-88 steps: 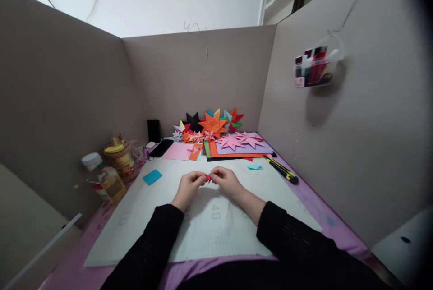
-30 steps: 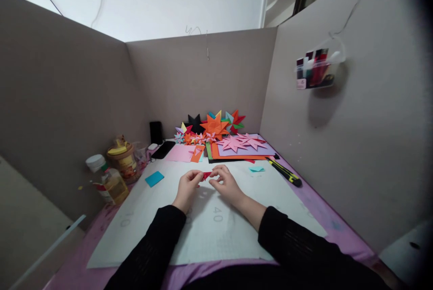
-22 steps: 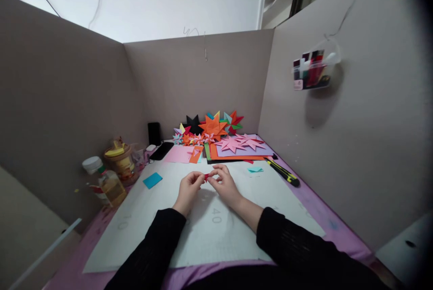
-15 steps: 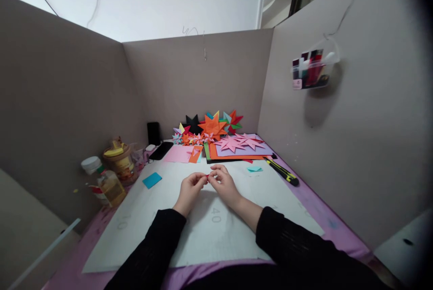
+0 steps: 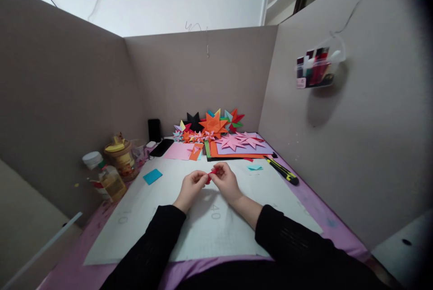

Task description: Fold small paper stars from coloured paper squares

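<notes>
A small piece of red paper (image 5: 209,178) is pinched between the fingertips of both my hands above the white sheet. My left hand (image 5: 192,186) grips its left side, thumb against forefinger. On the other side my right hand (image 5: 227,182) holds it, with a bit of red showing near the fingertips. The fingers cover much of the paper, so its folds cannot be made out. A blue paper rectangle (image 5: 152,177) lies left of my hands, and a folded turquoise paper piece (image 5: 255,168) to their right.
Folded paper stars (image 5: 214,125) stand against the back panel. Coloured paper sheets (image 5: 243,150) lie before them. A yellow-black utility knife (image 5: 282,172) rests at the right. Phone (image 5: 162,148), glue bottle (image 5: 113,184) and tub (image 5: 122,159) are at the left.
More of the red paper shows between my fingers now. My right hand's fingers have shifted their grip on it. The view has tilted slightly.
</notes>
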`<action>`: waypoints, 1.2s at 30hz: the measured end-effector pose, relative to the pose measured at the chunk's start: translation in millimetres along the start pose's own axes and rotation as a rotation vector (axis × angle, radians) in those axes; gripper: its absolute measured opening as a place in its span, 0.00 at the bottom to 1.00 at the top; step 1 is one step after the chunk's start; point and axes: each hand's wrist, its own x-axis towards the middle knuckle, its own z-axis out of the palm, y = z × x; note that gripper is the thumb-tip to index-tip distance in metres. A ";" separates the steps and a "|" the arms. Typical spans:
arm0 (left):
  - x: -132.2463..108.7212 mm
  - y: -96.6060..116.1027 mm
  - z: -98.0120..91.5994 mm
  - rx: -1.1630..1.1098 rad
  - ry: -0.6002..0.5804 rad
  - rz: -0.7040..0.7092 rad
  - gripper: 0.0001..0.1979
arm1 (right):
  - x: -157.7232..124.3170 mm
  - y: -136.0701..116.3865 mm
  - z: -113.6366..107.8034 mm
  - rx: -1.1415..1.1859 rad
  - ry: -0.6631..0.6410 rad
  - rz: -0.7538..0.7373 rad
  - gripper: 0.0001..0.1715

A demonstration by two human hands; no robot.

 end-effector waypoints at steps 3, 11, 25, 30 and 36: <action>-0.5 2.6 -2.0 0.094 -0.019 0.026 0.14 | -1.2 1.0 -0.4 0.023 -0.075 -0.012 0.14; -0.1 6.7 -4.6 0.167 0.082 0.073 0.13 | 0.1 4.2 -4.2 0.048 -0.004 0.065 0.14; -2.7 7.1 1.7 0.204 -0.045 0.072 0.12 | 2.3 -2.4 -2.7 0.163 -0.127 0.203 0.13; -1.1 6.7 -2.4 0.205 0.075 0.087 0.09 | -0.2 0.0 -3.0 0.076 -0.025 0.127 0.11; 0.5 4.0 -3.2 0.201 0.129 0.060 0.08 | -6.2 -2.1 1.7 0.111 -0.169 0.172 0.18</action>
